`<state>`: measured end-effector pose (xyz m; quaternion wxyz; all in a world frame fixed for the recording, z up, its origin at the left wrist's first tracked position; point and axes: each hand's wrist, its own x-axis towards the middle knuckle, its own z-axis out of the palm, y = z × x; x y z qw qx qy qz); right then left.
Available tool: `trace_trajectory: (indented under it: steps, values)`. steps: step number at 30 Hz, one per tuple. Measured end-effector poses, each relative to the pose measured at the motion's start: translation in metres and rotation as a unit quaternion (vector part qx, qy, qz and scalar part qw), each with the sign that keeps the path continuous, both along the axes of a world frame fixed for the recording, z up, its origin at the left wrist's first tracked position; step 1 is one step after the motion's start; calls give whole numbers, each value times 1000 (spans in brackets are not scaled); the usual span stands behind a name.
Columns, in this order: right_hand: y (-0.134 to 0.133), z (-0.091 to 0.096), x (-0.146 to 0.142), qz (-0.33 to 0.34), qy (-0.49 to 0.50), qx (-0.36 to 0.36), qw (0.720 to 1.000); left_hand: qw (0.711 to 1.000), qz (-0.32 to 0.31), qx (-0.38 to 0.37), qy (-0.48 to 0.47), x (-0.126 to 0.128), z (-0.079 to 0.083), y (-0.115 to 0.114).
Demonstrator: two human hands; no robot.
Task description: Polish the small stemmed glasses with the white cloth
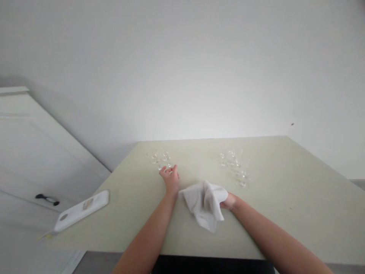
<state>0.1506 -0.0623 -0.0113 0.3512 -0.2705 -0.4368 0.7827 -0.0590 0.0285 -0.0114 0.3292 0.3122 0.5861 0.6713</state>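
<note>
My left hand [171, 179] is stretched forward over the table, fingers apart and curled slightly. Just beyond its fingertips stands a small group of clear stemmed glasses [166, 156]; whether a finger touches one I cannot tell. A crumpled white cloth [203, 201] hangs over my right hand [229, 201], which grips it from beneath. The cloth hides most of the right fingers. Farther back on the right, several more clear stemmed glasses [234, 161] are clustered, their outlines faint against the tabletop.
The pale table [285, 224] reaches back to a white wall [199, 76]. A long white power strip-like object [82, 209] lies at the left edge. Beside the table on the left is a white cabinet [42, 152] with a dark handle [47, 199].
</note>
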Motion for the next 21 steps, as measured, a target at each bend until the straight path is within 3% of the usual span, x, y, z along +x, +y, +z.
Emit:
trace_trajectory:
  steps: [7, 15, 18, 21]
  values:
    - [4, 13, -1, -65, 21, -5, 998, 999, -27, -33, -15, -6, 1, 15]
    - [16, -8, -9, -195, 34, -4, 980, 990, -133, -40, -19, -15, 4, 39]
    - [20, -13, -11, -240, 39, -23, 970, 990, -135, -18, 42, -16, 2, 37]
    - [23, -14, -13, -266, 47, -23, 963, 967, -137, 3, 213, -15, 4, 26]
